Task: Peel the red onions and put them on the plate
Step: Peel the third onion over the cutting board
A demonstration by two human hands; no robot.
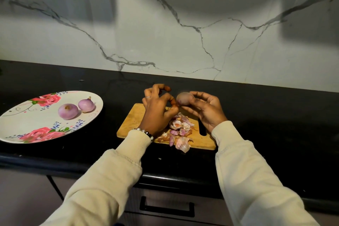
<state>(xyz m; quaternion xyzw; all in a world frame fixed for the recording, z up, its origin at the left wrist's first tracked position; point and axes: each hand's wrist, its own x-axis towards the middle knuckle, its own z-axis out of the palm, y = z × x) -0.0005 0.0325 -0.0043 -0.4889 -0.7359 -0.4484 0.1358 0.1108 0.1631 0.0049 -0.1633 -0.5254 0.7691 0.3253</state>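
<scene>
Two peeled onions [76, 108] already on the plate [22, 124], a third onion [184, 98] cupped in right hand [205, 109], left hand [157, 111] seemingly pinching its skin.

bare counter [110, 95] between plate [16, 126] and board [132, 119] — peels [180, 132] clutter board.

— Any writing to read here, a label, a brand, a number?

— None. The plate [16, 121] near the counter's [256, 115] left edge carries only painted roses and blue sprigs, no words.

— And the cutting board [132, 123]?

— Plain wood, no stamp showing. The marble wall [165, 33] has grey veins, no signs.
</scene>
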